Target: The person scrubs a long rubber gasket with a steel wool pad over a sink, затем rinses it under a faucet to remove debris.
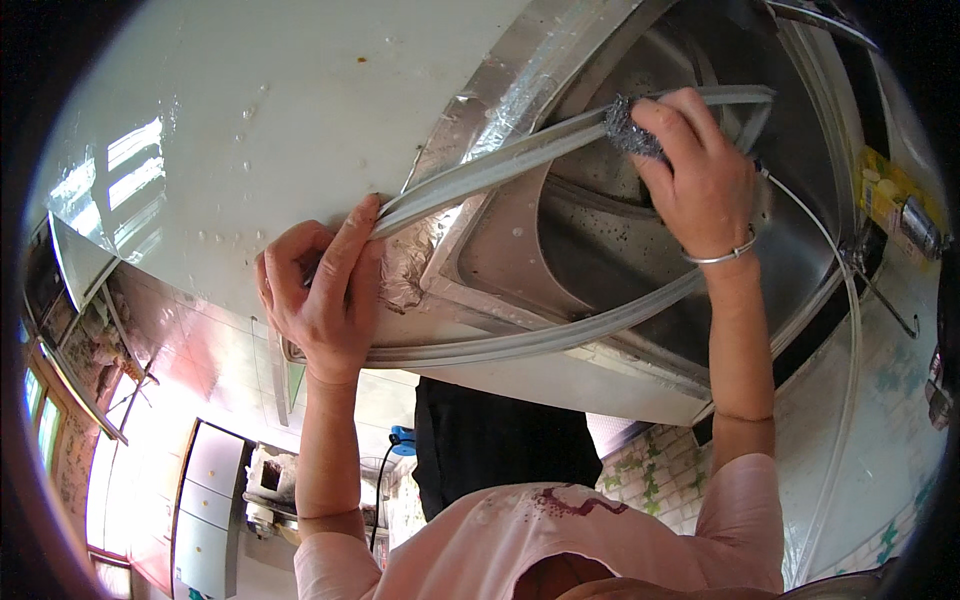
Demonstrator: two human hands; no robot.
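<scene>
A long, pale grey rubber seal strip [495, 166] forms a loop across the countertop edge and a stainless steel sink [480, 251]. Its upper run is pinched between the fingers and thumb of my left hand [322, 292], over the counter beside the sink. My right hand [697, 169], with a bangle at the wrist, grips a steel wool scourer [628, 129] that touches the same run above the sink basin. The strip's far end bends sharply past my right fingers. Its lower run curves along the front of the counter and passes behind my right forearm.
A wet white countertop [300, 112] with water drops extends to the left. Silvery tape [517, 97] borders the sink. A thin clear hose [851, 322] runs down the right side, near a yellow packet [892, 195] and a metal hook [892, 304].
</scene>
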